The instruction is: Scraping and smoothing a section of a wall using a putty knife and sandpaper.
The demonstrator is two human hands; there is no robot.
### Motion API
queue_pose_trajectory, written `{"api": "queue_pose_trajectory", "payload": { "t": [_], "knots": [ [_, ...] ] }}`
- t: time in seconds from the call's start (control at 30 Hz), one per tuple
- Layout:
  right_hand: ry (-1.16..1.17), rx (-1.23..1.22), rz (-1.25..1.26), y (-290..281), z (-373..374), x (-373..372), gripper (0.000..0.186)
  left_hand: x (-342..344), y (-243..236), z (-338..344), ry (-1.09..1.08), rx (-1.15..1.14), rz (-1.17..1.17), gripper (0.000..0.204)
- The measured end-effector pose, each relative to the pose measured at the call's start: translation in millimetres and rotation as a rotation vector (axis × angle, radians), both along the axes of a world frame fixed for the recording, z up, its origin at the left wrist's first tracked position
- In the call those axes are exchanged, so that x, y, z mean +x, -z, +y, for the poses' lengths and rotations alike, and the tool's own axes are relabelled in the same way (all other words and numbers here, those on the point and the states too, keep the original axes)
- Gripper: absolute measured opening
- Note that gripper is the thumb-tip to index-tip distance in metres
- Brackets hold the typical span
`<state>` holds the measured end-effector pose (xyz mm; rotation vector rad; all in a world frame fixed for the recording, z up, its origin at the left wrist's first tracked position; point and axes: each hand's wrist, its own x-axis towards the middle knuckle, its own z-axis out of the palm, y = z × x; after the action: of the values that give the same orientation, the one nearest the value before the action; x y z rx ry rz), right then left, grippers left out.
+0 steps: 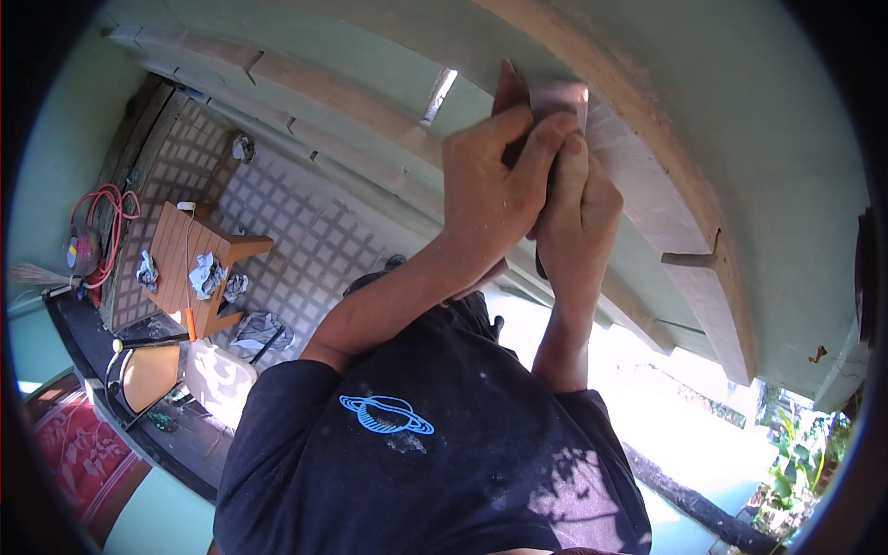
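Both my hands are raised close together at the underside of a pale wooden beam (647, 153). Between them is a bent, reddish-brown sheet that looks like sandpaper (511, 91); its lighter part stands up beside the wood. My left hand (495, 176) is closed, thumb and fingers pinching the sheet. My right hand (581, 199) is closed around it too, its thumb close to the left one. The fingers partly hide the sheet's lower portion. Pale dust marks the front of my black T-shirt (444, 462).
More wooden beams (333, 92) run across the pale green ceiling overhead. Lower left, a wooden table (171, 245) bears crumpled paper or cloth, with a chair (148, 375) nearby. A red hose (120, 208) hangs by the wall. Plants (795, 462) grow at the lower right.
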<state>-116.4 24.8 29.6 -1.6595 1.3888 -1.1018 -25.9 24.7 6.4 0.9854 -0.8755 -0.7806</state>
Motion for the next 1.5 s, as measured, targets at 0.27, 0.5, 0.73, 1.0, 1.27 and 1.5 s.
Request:
{"api": "queue_pose_trajectory", "payload": {
  "t": [0.27,0.5,0.73,1.0,1.27,1.5],
  "knots": [
    [0.026,0.047,-0.004,10,5,-7,0.039,-2,13,0,-0.026,-0.035,-0.116,0.021],
    [0.013,0.031,-0.003,13,12,-9,0.040,-2,13,7,-0.021,-0.031,-0.108,0.020],
    [0.058,-0.014,0.009,11,10,-2,0.036,1,19,0,-0.043,-0.069,-0.128,0.018],
    [0.050,-0.014,0.065,-5,3,4,0.035,8,-1,0,-0.022,-0.001,-0.123,0.017],
    [0.044,0.008,0.073,7,9,-4,0.035,4,15,1,-0.037,-0.058,-0.139,0.016],
    [0.069,-0.014,0.037,8,7,-6,0.037,4,13,-2,-0.039,-0.119,-0.216,0.015]
  ]
}}
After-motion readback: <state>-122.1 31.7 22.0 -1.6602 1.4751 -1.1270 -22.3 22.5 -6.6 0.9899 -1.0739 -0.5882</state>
